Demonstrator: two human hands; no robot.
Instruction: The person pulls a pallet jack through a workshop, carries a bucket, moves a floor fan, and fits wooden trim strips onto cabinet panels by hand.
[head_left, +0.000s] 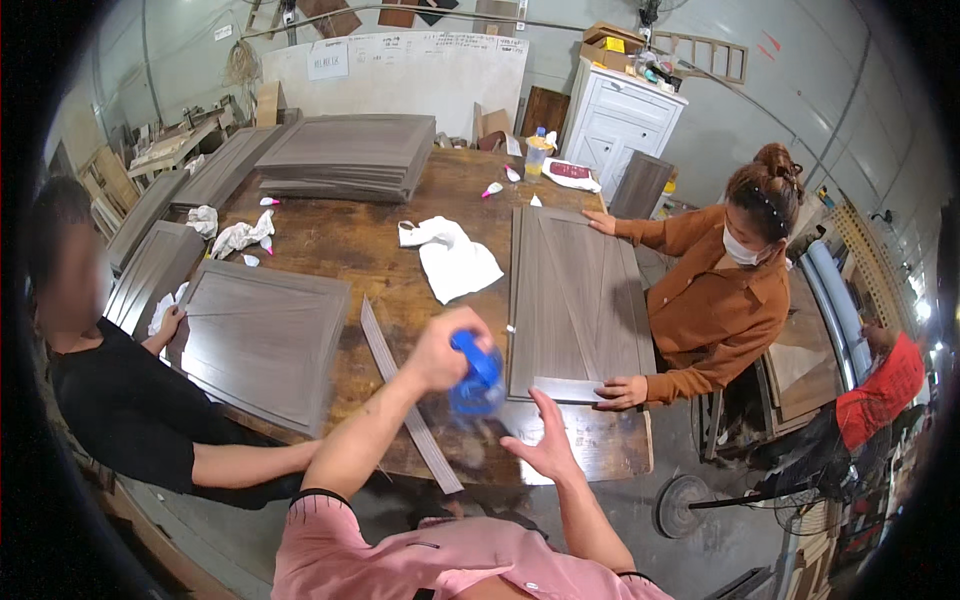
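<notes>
My left hand is shut on a blue spray bottle, held just above the wooden table near its front edge. My right hand lies open, fingers spread, on the table just right of the bottle. A long thin grey strip lies diagonally to the left of the bottle. Right beyond my hands lies a grey-brown door panel. A person in an orange coat steadies it with both hands, and a short grey trim piece rests by its near end.
A person in black sits at left with a hand on another grey panel. A white cloth lies mid-table and a stack of panels at the back. A white cabinet stands behind, a fan on the floor at right.
</notes>
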